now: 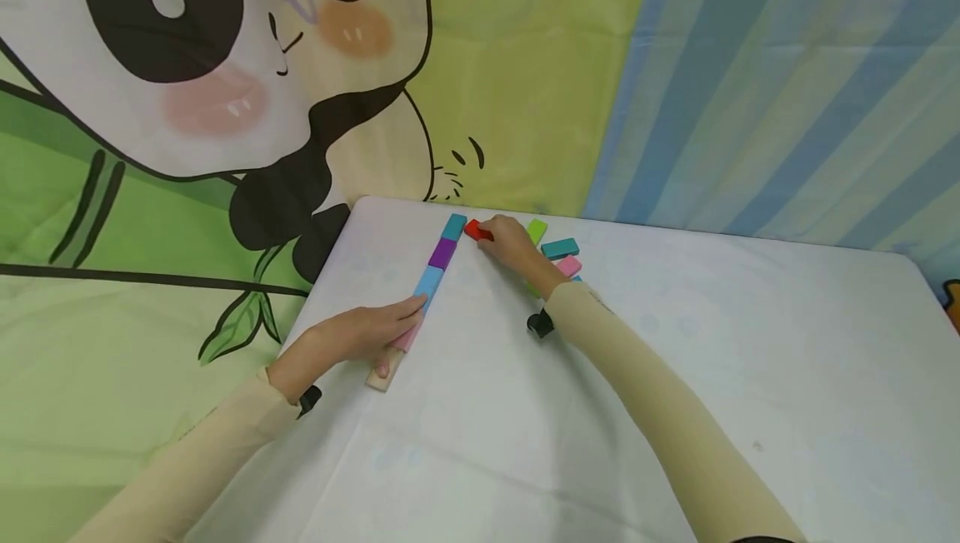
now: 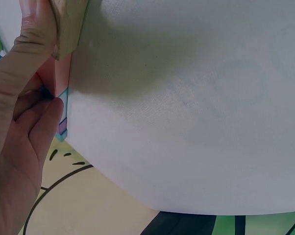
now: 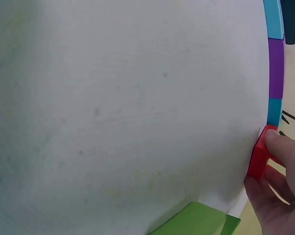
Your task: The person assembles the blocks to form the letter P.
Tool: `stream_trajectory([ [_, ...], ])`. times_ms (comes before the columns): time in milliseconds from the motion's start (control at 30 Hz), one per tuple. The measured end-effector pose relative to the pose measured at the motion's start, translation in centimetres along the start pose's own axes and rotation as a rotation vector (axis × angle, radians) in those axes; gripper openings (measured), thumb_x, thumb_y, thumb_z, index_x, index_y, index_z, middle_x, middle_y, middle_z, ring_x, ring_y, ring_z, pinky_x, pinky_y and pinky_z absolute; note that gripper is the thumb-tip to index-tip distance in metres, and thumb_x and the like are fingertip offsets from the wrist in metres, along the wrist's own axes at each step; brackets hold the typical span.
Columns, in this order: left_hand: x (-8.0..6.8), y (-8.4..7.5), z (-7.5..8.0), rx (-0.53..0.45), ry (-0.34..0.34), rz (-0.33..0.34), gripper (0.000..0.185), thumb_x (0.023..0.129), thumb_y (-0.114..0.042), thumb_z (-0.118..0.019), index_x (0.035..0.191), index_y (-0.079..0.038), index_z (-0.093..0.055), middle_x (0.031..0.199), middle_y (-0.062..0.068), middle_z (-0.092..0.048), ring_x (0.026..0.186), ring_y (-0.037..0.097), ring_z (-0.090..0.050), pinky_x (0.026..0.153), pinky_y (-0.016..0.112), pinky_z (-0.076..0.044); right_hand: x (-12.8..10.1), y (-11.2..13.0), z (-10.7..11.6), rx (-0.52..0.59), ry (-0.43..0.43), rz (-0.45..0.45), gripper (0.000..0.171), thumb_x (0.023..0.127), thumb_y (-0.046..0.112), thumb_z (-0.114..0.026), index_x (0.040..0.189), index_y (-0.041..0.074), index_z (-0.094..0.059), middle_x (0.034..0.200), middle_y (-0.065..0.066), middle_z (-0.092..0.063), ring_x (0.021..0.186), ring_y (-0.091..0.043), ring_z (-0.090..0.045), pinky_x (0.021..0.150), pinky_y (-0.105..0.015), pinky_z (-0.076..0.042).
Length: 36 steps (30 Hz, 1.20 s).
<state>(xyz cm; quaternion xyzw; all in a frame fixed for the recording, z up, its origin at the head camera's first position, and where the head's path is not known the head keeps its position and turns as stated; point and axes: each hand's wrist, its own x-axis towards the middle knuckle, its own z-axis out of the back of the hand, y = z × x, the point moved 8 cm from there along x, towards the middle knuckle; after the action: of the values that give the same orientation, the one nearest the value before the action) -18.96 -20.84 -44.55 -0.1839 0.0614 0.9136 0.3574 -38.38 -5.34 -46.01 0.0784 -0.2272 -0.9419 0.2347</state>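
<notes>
The right hand (image 1: 513, 245) pinches a red block (image 1: 477, 231) just beside the far end of the block row (image 1: 435, 272). The left hand (image 1: 360, 333) lies flat, fingers straight, pressing the row's near end on the worktop (image 1: 675, 376). Loose blocks (image 1: 561, 251) lie behind the right hand.

Lying near the far edge of the table (image 1: 675, 410), just right of the middle: a lime-green block (image 1: 537, 231), a teal block (image 1: 560, 248) and a pink block (image 1: 569, 266), clustered close together, the teal one angled across above the pink. Showing again as a green wedge (image 3: 196, 220) at the bottom of the right wrist view. Covering the table: a plain white cloth. Hanging behind the far edge: a panda-print sheet (image 1: 225, 68) with bamboo on green and yellow, meeting a blue-and-cream striped curtain (image 1: 787, 85) beyond the far right corner.
</notes>
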Motion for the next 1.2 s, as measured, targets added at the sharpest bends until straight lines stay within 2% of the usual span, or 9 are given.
stream_trajectory([
  [133, 0.1, 0.1, 0.0, 0.013, -0.015, -0.004, 0.092, 0.076, -0.044, -0.073, 0.149, -0.001, -0.035, 0.160, 0.016, -0.023, 0.140, 0.027, -0.041, 0.101, 0.037, -0.050, 0.1, 0.1, 0.2, 0.001, 0.007, 0.003, 0.045, 0.095, 0.020, -0.063, 0.137, 0.008, -0.055, 0.127, -0.015, -0.063, 0.116, -0.027, -0.058, 0.102, -0.036, -0.048],
  [233, 0.4, 0.0, 0.0, 0.016, -0.017, -0.011, 0.092, 0.076, -0.044, -0.073, 0.149, -0.001, -0.035, 0.160, 0.016, -0.023, 0.141, 0.026, -0.040, 0.100, 0.037, -0.050, -0.1, -0.3, 0.9, 0.016, -0.009, 0.010, 0.048, 0.096, 0.024, -0.060, 0.140, 0.008, -0.051, 0.135, -0.014, -0.059, 0.125, -0.028, -0.053, 0.109, -0.039, -0.043],
  [367, 0.5, -0.4, 0.2, 0.050, -0.036, -0.031, 0.092, 0.077, -0.046, -0.072, 0.148, 0.000, -0.036, 0.159, 0.017, -0.025, 0.140, 0.025, -0.041, 0.097, 0.034, -0.052, -1.1, -1.9, 3.3, 0.053, -0.071, 0.010, 0.050, 0.098, 0.028, -0.056, 0.144, 0.009, -0.047, 0.145, -0.013, -0.051, 0.136, -0.030, -0.044, 0.115, -0.044, -0.036],
  [500, 0.0, -0.7, 0.5, 0.132, -0.080, -0.057, 0.087, 0.078, -0.047, -0.070, 0.144, 0.001, -0.041, 0.156, 0.017, -0.032, 0.136, 0.023, -0.046, 0.093, 0.031, -0.054, -2.9, -3.5, 6.0, 0.034, -0.088, 0.066, 0.048, 0.098, 0.024, -0.057, 0.142, 0.007, -0.048, 0.144, -0.015, -0.051, 0.135, -0.032, -0.045, 0.114, -0.047, -0.037],
  [667, -0.7, -0.5, 0.5, 0.143, -0.097, -0.052, 0.080, 0.080, -0.042, -0.072, 0.142, 0.001, -0.044, 0.155, 0.017, -0.035, 0.126, 0.020, -0.054, 0.089, 0.029, -0.055, -5.3, -5.0, 7.5, -0.073, -0.010, 0.214, 0.041, 0.096, 0.015, -0.060, 0.134, 0.002, -0.056, 0.135, -0.020, -0.057, 0.127, -0.037, -0.052, 0.105, -0.050, -0.045],
  [833, -0.7, -0.5, 0.5, 0.124, -0.083, -0.045, 0.083, 0.080, -0.044, -0.072, 0.144, 0.001, -0.043, 0.156, 0.017, -0.033, 0.130, 0.022, -0.051, 0.092, 0.030, -0.054, -6.6, -6.4, 6.9, -0.159, 0.117, 0.324, 0.027, 0.091, 0.010, -0.066, 0.116, 0.000, -0.069, 0.123, -0.023, -0.064, 0.116, -0.039, -0.059, 0.097, -0.050, -0.050],
  [933, -0.7, -0.6, 0.5, 0.143, -0.077, -0.049, 0.084, 0.079, -0.046, -0.070, 0.143, 0.001, -0.043, 0.156, 0.018, -0.033, 0.132, 0.023, -0.050, 0.092, 0.030, -0.054, -6.6, -7.3, 6.3, -0.140, 0.195, 0.300, 0.024, 0.090, 0.012, -0.067, 0.111, 0.001, -0.072, 0.121, -0.020, -0.066, 0.116, -0.036, -0.060, 0.098, -0.048, -0.050],
  [1033, -0.5, -0.5, 0.4, 0.109, -0.069, -0.042, 0.084, 0.078, -0.043, -0.072, 0.143, 0.001, -0.043, 0.156, 0.018, -0.032, 0.131, 0.023, -0.051, 0.092, 0.030, -0.054, -6.2, -8.0, 5.8, -0.102, 0.252, 0.242, 0.021, 0.091, 0.013, -0.067, 0.109, 0.003, -0.071, 0.119, -0.016, -0.068, 0.114, -0.031, -0.061, 0.098, -0.047, -0.049],
  [1200, -0.2, -0.4, 0.4, 0.054, -0.076, -0.038, 0.084, 0.077, -0.039, -0.075, 0.144, 0.001, -0.042, 0.156, 0.018, -0.032, 0.125, 0.022, -0.055, 0.089, 0.030, -0.054, -6.0, -8.1, 5.9, -0.100, 0.279, 0.203, 0.018, 0.091, 0.013, -0.066, 0.106, 0.004, -0.066, 0.113, -0.014, -0.068, 0.102, -0.027, -0.060, 0.091, -0.044, -0.051],
])
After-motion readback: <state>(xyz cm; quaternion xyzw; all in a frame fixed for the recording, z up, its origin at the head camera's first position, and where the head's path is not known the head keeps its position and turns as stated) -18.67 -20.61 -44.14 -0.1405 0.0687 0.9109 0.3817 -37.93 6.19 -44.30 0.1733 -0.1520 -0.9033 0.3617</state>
